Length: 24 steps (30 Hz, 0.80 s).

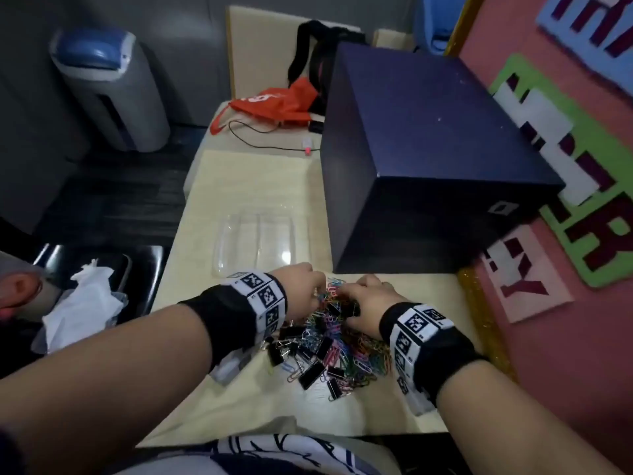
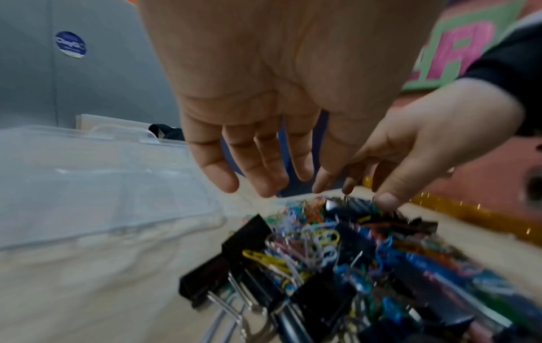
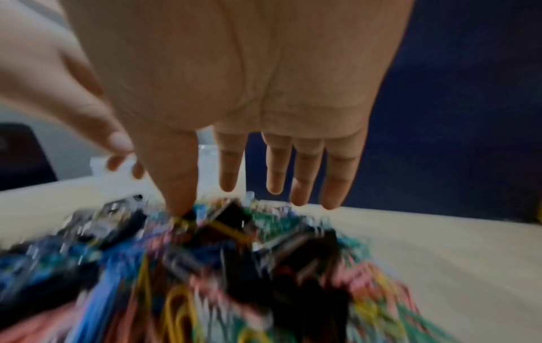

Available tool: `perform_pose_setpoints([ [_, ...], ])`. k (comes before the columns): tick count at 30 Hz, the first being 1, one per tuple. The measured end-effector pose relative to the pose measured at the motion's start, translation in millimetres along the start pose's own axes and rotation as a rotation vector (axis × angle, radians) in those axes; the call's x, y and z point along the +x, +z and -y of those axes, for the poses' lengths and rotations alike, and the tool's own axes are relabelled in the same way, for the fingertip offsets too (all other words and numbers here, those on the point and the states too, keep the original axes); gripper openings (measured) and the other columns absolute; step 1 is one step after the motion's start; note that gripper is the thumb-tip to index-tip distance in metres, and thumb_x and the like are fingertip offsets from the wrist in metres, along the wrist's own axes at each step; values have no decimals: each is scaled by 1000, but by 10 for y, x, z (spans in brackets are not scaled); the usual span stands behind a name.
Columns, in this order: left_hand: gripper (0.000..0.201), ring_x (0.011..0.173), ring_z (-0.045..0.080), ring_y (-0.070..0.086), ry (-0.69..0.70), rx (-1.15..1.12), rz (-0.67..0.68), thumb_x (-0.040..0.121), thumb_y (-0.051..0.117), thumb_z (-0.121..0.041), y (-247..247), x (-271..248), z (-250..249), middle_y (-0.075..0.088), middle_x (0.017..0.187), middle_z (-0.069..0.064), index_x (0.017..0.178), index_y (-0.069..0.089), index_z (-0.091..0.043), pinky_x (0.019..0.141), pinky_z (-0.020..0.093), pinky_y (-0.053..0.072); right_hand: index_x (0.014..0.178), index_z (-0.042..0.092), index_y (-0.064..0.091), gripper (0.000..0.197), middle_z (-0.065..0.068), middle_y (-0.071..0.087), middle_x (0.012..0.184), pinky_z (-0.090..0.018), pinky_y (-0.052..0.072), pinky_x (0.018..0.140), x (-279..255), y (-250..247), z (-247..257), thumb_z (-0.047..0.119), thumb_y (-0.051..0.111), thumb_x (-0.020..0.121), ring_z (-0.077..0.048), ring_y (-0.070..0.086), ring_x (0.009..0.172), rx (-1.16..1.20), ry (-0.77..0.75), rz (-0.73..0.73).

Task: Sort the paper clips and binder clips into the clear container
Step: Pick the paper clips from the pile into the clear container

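Observation:
A mixed pile of coloured paper clips (image 1: 346,358) and black binder clips (image 1: 311,373) lies on the pale table (image 1: 239,180) in front of me. Both hands hover at its far edge. My left hand (image 1: 317,286) hangs over the pile with fingers (image 2: 258,176) straight and loose, holding nothing. My right hand (image 1: 349,293) is spread too, its thumb tip (image 3: 179,206) touching the clips (image 3: 223,222). The clear container (image 1: 255,241), with several compartments, sits just beyond the left hand and looks empty. In the left wrist view the container (image 2: 88,185) is to the left of the binder clips (image 2: 246,236).
A large dark blue box (image 1: 421,149) stands right behind the pile, close to my right hand. A pink board with cut-out letters (image 1: 565,234) and a gold glitter edge (image 1: 479,320) bound the right side. An orange bag (image 1: 274,101) and a cable (image 1: 267,145) lie farther back.

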<state>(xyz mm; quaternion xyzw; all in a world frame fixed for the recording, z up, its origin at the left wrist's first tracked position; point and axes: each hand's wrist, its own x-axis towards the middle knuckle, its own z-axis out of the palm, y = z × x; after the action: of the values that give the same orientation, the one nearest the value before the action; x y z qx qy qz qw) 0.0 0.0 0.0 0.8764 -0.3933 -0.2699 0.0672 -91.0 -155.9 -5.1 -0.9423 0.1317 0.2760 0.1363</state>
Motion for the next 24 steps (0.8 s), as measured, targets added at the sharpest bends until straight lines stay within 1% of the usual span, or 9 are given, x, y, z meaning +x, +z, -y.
perform_pose_setpoints([
  [3, 37, 105, 25, 57, 13, 83, 3, 90, 50, -38, 119, 113, -20, 51, 118, 2, 127, 53, -37, 92, 40, 50, 135, 39, 35, 62, 1, 38, 132, -42, 42, 99, -13, 60, -12, 40, 62, 80, -25, 40, 122, -16, 19, -52],
  [6, 42, 108, 25, 54, 3, 135, 21, 91, 48, -40, 171, 107, -89, 49, 121, 0, 132, 45, -45, 84, 34, 49, 129, 27, 41, 51, -1, 42, 128, -40, 43, 97, -34, 74, -121, 34, 61, 83, -25, 43, 119, -33, 31, -62],
  [8, 40, 109, 24, 54, -24, 143, 24, 91, 48, -37, 158, 116, -110, 49, 121, 1, 131, 48, -39, 81, 34, 47, 120, 24, 47, 40, -2, 45, 124, -38, 44, 95, -52, 20, -217, 30, 61, 84, -25, 45, 115, -54, 46, -43],
  [10, 35, 106, 26, 56, -42, 124, 36, 89, 50, -34, 131, 152, -118, 51, 119, 4, 124, 53, -31, 85, 37, 51, 115, 24, 49, 35, -3, 46, 122, -38, 44, 94, -69, -57, -305, 29, 63, 83, -25, 45, 113, -88, 74, -20],
  [13, 29, 104, 26, 55, -68, 107, 30, 87, 55, -32, 72, 180, -150, 50, 116, 4, 116, 58, -27, 87, 42, 52, 124, 25, 49, 44, -2, 43, 128, -40, 41, 100, -61, -150, -391, 28, 63, 83, -26, 41, 121, -135, 90, -28],
  [16, 29, 108, 24, 50, -101, 114, -96, 88, 54, -31, 9, 185, -173, 49, 118, 1, 117, 57, -27, 87, 40, 49, 131, 30, 43, 57, 1, 39, 136, -40, 38, 105, -21, -167, -367, 33, 67, 80, -23, 36, 127, -92, -31, -70],
  [20, 35, 108, 24, 45, -228, 116, -309, 86, 53, -30, 21, 150, -86, 46, 120, 3, 121, 50, -25, 86, 40, 45, 149, 32, 12, 105, 5, 13, 157, -45, 29, 113, 39, -84, -184, 48, 77, 69, -24, 20, 141, -152, -200, 54],
  [22, 39, 109, 25, 44, -299, 139, -291, 87, 53, -32, 55, 125, -34, 44, 121, 4, 125, 46, -25, 86, 41, 43, 150, 37, 4, 113, 9, 2, 159, -49, 26, 113, 82, -17, -120, 49, 79, 67, -26, 14, 143, -225, -197, 99],
  [24, 37, 112, 26, 42, -319, 184, -226, 91, 49, -34, 82, 107, 3, 44, 122, 4, 126, 45, -24, 89, 44, 42, 149, 39, 6, 109, 8, 5, 159, -51, 28, 112, 111, 58, -102, 49, 79, 68, -29, 16, 142, -235, -151, 96],
])
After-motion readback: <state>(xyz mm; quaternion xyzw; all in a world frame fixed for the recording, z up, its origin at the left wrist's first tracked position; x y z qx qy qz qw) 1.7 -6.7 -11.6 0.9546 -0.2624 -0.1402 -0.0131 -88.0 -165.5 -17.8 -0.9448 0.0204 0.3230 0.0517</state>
